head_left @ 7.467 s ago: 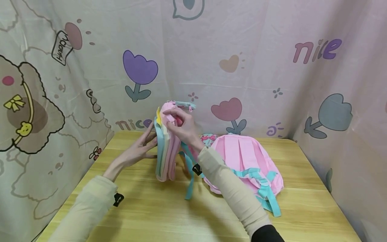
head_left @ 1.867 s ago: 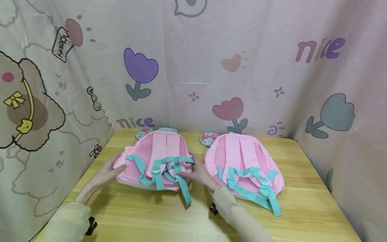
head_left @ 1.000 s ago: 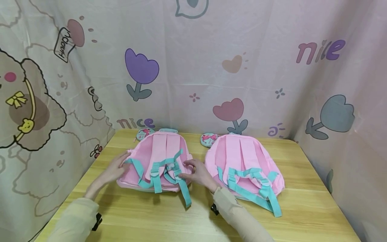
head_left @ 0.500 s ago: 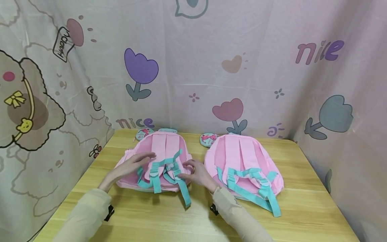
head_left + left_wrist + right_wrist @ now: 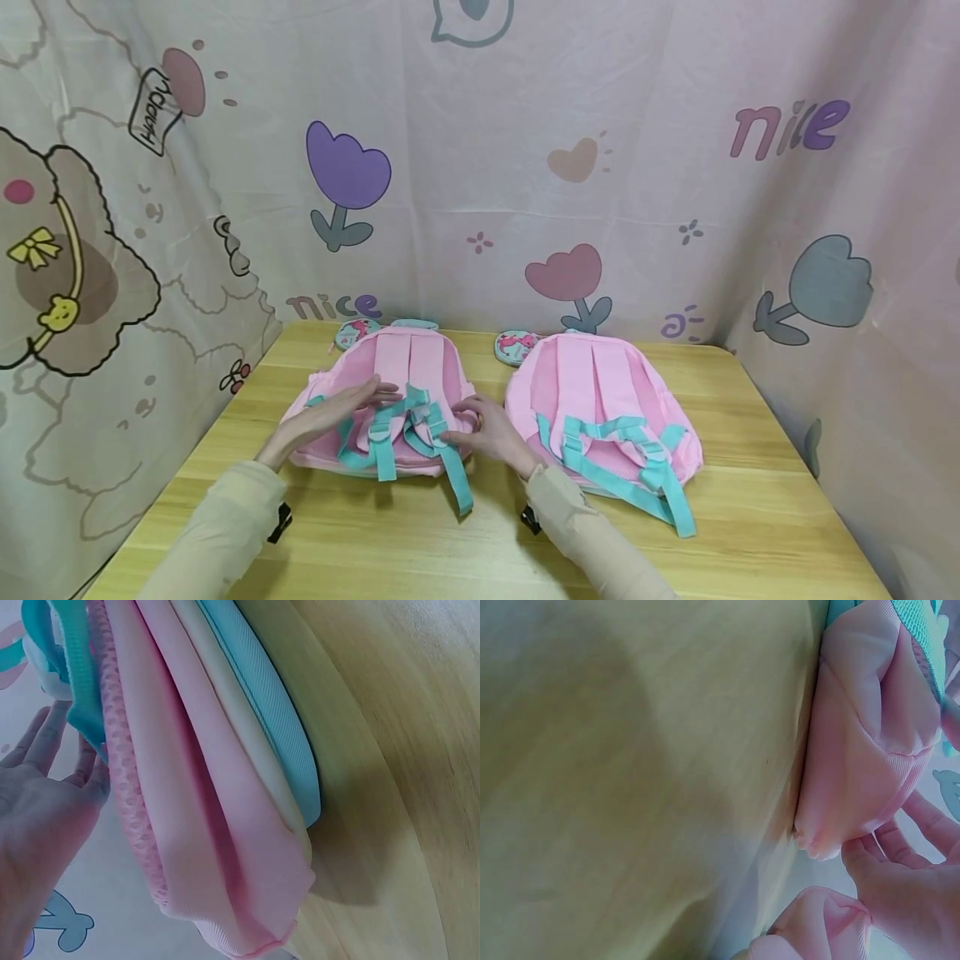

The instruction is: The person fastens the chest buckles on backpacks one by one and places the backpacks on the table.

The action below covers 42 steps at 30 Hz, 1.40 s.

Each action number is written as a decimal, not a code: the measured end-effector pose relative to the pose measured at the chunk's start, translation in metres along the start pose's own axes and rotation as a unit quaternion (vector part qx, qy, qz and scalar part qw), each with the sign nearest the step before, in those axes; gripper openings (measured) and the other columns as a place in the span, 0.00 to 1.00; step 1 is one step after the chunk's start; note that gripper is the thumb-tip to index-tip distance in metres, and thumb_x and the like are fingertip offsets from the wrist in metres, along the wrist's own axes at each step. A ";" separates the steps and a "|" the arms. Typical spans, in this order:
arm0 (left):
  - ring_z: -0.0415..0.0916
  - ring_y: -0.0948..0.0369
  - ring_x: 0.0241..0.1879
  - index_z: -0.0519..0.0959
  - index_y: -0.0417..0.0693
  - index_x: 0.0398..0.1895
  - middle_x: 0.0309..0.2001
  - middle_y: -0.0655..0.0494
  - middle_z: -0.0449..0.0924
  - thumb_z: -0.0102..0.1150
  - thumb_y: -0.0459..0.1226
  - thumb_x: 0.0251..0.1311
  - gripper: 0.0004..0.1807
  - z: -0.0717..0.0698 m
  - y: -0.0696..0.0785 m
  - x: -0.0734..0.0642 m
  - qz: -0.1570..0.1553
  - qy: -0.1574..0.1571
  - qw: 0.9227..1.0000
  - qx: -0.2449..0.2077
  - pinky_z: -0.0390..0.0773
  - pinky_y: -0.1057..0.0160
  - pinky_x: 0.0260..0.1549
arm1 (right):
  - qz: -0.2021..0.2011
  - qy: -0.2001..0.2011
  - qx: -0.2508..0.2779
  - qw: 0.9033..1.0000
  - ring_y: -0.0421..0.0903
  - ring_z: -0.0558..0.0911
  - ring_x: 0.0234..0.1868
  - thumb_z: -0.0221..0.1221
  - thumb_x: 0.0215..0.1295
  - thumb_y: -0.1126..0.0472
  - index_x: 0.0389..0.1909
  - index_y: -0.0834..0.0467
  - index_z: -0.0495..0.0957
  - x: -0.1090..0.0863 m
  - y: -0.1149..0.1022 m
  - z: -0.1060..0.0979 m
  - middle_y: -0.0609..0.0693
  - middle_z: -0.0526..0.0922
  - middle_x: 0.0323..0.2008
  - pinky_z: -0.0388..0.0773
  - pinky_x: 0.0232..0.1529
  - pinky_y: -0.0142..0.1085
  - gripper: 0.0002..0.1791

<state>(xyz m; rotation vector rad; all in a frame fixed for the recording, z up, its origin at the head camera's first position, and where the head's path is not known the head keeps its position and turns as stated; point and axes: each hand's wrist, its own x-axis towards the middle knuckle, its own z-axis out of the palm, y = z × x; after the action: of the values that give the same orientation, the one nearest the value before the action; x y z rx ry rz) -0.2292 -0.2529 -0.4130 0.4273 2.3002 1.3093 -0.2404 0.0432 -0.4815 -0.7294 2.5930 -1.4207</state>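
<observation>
Back panel up, a pink child's backpack [image 5: 352, 358] with teal straps lies on the left of the table. My left hand [image 5: 337, 412] reaches over it, fingers extended, touching the teal strap [image 5: 385, 454] around the shoulder-strap ends. In the left wrist view, the fingers of the left hand [image 5: 49, 795] meet the strap beside a pale buckle [image 5: 52, 675]. At the bag's right side, the thumb and loosely bent fingers of my right hand [image 5: 491, 429] touch the side pocket. The right wrist view has the right hand [image 5: 907, 862] against the pink side fabric [image 5: 855, 750].
A second pink backpack [image 5: 615, 367] lies close by on the right, its teal straps hanging toward the front. Small round printed pouches [image 5: 513, 346] sit at the bags' tops. Both rest on a wooden table [image 5: 420, 550] with a patterned cloth [image 5: 465, 150] behind.
The left backpack, held upright at first, now lies flat. My left hand has left its left side and moved right onto the straps; a raised teal strap end has folded down. The right hand stays.
</observation>
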 end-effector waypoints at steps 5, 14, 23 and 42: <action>0.48 0.39 0.79 0.56 0.46 0.79 0.78 0.41 0.58 0.20 0.59 0.79 0.38 0.000 0.001 -0.002 -0.018 0.005 1.000 -0.005 0.42 0.30 0.75 | 0.001 0.003 -0.004 1.000 0.53 0.78 0.59 0.72 0.59 0.49 0.57 0.58 0.81 0.000 0.000 0.000 0.55 0.80 0.57 0.74 0.64 0.52 0.28; 0.56 0.40 0.76 0.61 0.45 0.77 0.73 0.41 0.67 0.19 0.58 0.79 0.37 0.000 -0.002 0.000 -0.004 0.018 1.000 -0.005 0.49 0.32 0.75 | -0.003 0.002 -0.007 1.000 0.51 0.79 0.58 0.71 0.59 0.49 0.56 0.58 0.81 -0.001 0.000 0.000 0.54 0.81 0.56 0.75 0.63 0.51 0.27; 0.63 0.41 0.72 0.69 0.43 0.71 0.69 0.41 0.71 0.21 0.57 0.80 0.37 0.000 0.002 -0.001 -0.006 0.023 1.000 0.011 0.52 0.32 0.74 | -0.001 0.003 -0.007 1.000 0.49 0.78 0.56 0.71 0.59 0.48 0.56 0.57 0.81 -0.001 0.001 0.000 0.53 0.80 0.55 0.75 0.62 0.49 0.27; 0.73 0.64 0.40 0.80 0.40 0.46 0.42 0.48 0.81 0.56 0.44 0.73 0.15 -0.009 -0.003 -0.002 0.068 0.030 0.993 0.096 0.76 0.69 0.43 | 0.001 -0.005 0.002 1.000 0.51 0.77 0.59 0.70 0.60 0.48 0.57 0.57 0.80 -0.002 0.000 -0.001 0.54 0.79 0.57 0.73 0.64 0.52 0.27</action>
<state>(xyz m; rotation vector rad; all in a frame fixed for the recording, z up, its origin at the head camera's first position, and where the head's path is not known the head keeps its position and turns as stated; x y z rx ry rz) -0.2321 -0.2616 -0.4112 0.6265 2.4968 1.1804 -0.2387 0.0444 -0.4810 -0.7312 2.5823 -1.4172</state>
